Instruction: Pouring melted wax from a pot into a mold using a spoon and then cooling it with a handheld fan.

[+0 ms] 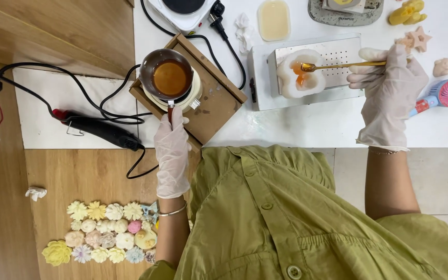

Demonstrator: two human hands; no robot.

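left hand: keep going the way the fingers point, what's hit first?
The left hand points up its grip on the handle toward the small pot of amber liquid, so the pot comes first. Height is unclear from this view.

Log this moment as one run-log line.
left hand: grips handle of small metal pot of amber liquid | right hand: holds gold spoon over white flower-shaped mould | mould: amber liquid inside
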